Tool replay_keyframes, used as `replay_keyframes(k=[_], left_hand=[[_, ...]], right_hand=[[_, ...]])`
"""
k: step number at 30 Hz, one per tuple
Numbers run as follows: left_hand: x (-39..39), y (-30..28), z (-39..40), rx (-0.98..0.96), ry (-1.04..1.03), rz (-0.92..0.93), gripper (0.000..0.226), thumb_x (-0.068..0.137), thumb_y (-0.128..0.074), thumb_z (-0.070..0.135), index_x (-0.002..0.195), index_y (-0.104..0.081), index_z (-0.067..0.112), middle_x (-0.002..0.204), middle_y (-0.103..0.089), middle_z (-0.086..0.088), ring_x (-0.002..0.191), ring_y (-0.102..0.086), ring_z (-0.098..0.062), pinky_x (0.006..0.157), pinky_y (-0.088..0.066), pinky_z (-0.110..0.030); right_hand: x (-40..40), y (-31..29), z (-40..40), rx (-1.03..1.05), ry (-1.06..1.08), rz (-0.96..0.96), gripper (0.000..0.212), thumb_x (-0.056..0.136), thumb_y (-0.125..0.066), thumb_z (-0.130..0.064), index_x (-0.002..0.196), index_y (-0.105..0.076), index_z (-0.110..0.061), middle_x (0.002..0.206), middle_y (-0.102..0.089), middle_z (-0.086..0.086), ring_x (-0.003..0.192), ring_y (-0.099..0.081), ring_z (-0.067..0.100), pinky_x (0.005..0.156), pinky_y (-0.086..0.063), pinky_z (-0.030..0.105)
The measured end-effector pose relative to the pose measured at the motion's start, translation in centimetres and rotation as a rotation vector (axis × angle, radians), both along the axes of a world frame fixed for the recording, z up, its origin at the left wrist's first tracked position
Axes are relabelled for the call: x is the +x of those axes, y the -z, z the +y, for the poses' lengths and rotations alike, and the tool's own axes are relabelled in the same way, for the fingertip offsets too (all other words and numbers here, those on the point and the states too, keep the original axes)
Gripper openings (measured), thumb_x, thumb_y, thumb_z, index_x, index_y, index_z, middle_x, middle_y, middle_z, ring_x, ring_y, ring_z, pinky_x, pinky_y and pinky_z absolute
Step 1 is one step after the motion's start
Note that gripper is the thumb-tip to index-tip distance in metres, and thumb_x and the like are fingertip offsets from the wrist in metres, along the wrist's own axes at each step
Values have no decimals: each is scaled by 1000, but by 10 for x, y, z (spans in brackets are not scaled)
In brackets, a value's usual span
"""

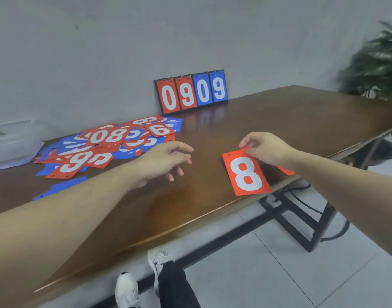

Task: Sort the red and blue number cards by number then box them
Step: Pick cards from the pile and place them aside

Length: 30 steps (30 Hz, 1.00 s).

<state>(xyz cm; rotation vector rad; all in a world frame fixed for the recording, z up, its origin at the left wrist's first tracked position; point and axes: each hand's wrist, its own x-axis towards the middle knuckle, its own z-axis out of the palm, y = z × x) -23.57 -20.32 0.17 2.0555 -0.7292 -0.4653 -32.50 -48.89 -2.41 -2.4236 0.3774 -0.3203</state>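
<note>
A red card with a white 8 (246,174) lies near the table's front edge. My right hand (266,147) pinches its top edge. Another red card (286,170) peeks out from under my right wrist. My left hand (168,160) hovers over the table with loose fingers, holding nothing, just right of a messy pile of red and blue number cards (106,145). One blue card (61,187) lies apart in front of the pile.
A scoreboard stand (191,92) showing 0909 leans against the wall at the back of the wooden table (279,121). A clear plastic box (10,143) sits at the far left. A plant (377,63) stands at the right. My shoes show below the table edge.
</note>
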Motion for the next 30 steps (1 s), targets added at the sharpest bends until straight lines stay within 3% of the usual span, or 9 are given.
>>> replay_keyframes(k=[4,8,14,20,26,30], left_hand=[[8,4,-17,16,9,-24,16,102,-56,23,114,-63,31,106,-72,4,68,-64,-6,53,-48,-20],[18,10,-26,37,9,-39,14,102,-56,24,111,-64,33,104,-72,7,68,-64,-6,55,-47,-20],[35,17,-27,36,-22,-66,16,101,-57,27,114,-64,33,103,-72,10,67,-62,-5,55,-46,-20],[55,17,-8,15,-96,-78,17,101,-58,27,115,-65,32,102,-73,10,66,-55,-8,56,-43,-20],[92,20,39,-10,-229,-105,18,98,-59,23,113,-65,32,95,-74,6,63,-47,-12,57,-39,-22],[124,23,78,68,-284,-196,17,96,-62,22,107,-64,35,89,-68,5,70,-53,-10,61,-39,-24]], right_hand=[[16,13,-10,-95,-27,7,34,89,-53,-3,91,-68,-33,89,-66,-12,83,-58,14,65,-41,17],[22,19,-14,-301,-48,-11,41,87,-51,-1,106,-70,-32,87,-46,-22,97,-44,16,86,-39,28],[15,22,-1,-272,-141,-81,30,90,-58,-17,113,-69,-33,108,-64,-13,105,-54,14,94,-49,38],[35,15,32,-200,-230,-94,24,94,-60,-20,115,-66,-29,91,-53,-23,95,-50,6,86,-42,24],[84,12,84,-205,-325,-62,20,96,-61,-24,113,-63,-33,112,-62,-11,101,-51,7,92,-42,24],[126,14,118,-235,-363,-37,22,97,-60,-26,118,-63,-31,120,-62,-10,108,-53,9,94,-45,27]])
